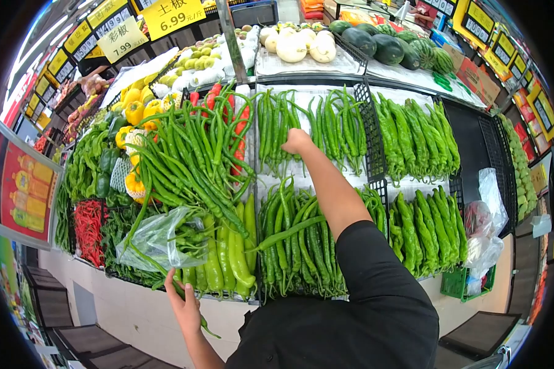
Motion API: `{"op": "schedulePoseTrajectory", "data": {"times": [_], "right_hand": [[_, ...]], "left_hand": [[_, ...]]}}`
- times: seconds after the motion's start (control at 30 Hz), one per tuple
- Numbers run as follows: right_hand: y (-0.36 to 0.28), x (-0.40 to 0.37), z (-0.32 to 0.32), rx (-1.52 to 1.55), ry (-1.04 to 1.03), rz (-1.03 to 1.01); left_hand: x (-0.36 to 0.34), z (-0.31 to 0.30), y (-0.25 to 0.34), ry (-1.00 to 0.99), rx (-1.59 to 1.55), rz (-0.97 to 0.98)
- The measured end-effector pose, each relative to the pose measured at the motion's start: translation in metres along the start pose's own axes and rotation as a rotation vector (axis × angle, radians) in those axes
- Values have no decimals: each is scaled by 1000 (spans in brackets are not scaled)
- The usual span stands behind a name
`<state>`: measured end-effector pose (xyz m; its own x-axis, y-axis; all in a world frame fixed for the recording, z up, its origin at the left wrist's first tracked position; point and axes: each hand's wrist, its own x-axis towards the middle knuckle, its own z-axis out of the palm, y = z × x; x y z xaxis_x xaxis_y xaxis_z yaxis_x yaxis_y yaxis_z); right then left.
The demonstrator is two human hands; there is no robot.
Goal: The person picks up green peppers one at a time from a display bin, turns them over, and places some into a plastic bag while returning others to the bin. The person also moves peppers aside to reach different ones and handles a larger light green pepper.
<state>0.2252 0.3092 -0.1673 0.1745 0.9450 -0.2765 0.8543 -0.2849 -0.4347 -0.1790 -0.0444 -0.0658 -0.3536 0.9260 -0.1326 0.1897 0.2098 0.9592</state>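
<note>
My left hand [183, 302], low at the front of the stall, is closed around a long green chili pepper [210, 329], whose tip hangs below the fingers. Farther out, my right hand [297, 141] is curled over the back tray, between two bunches of long green chili peppers [338, 126]. Its fingers are bent down and partly hidden, so what they grip cannot be made out. Left of that tray, a large loose heap of long green chili peppers [194, 154] lies over other vegetables. A clear plastic bag [160, 237] rests just above my left hand.
Neat rows of green peppers [301, 246] fill the near tray, and wrinkled peppers [415, 138] lie to the right. Black crate walls [369, 123] divide the trays. Yellow bell peppers [135, 113] and red chilies [90, 230] lie left. A green basket [455, 285] stands at right.
</note>
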Motion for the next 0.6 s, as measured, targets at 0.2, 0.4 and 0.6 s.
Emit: {"op": "schedulePoseTrajectory", "data": {"times": [0.2, 0.4, 0.6], "right_hand": [[7, 0, 1, -35, 59, -99], [-9, -84, -51, 354, 276, -318], [-29, -257, -75, 736, 15, -638]], "left_hand": [[-2, -3, 7, -17, -3, 37], [-11, 15, 41, 1, -102, 211], [-6, 48, 61, -366, -230, 331]]}}
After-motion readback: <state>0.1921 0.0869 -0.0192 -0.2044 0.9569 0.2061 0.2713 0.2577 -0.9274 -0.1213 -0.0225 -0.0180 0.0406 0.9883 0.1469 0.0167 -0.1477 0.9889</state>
